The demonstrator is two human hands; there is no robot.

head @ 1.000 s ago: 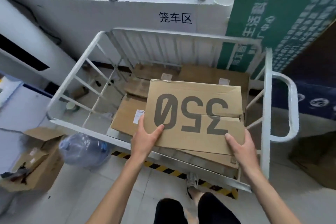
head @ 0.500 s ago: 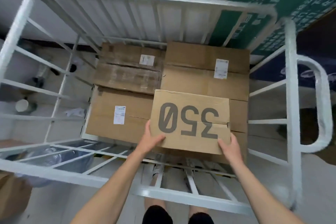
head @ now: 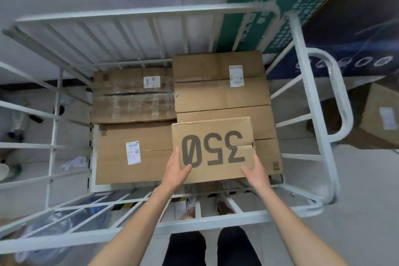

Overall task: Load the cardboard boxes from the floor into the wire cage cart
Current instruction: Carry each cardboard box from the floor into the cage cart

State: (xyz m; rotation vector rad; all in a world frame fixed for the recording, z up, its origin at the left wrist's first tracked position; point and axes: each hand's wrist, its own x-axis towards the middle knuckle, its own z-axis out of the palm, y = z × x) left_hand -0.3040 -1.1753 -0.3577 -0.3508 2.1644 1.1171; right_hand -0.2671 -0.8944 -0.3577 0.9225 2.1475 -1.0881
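A brown cardboard box printed "350" (head: 216, 134) is held low inside the white wire cage cart (head: 142, 14), at the near right, over other boxes. My left hand (head: 176, 170) grips its near-left corner, thumb on top. My right hand (head: 254, 171) holds its near-right corner. Several cardboard boxes lie flat on the cart floor: one at near left (head: 121, 157), one at far left (head: 129, 97), and a stack at far right (head: 220, 80).
A further cardboard box (head: 380, 114) sits on the floor right of the cart beside its handle (head: 336, 97). A large water bottle (head: 56, 222) lies on the floor at lower left. A wall and green sign (head: 259, 6) stand behind the cart.
Both hands carried the "350" box over the cart's near rail and lowered it down onto the boxes inside. The view tilted further down into the cart.
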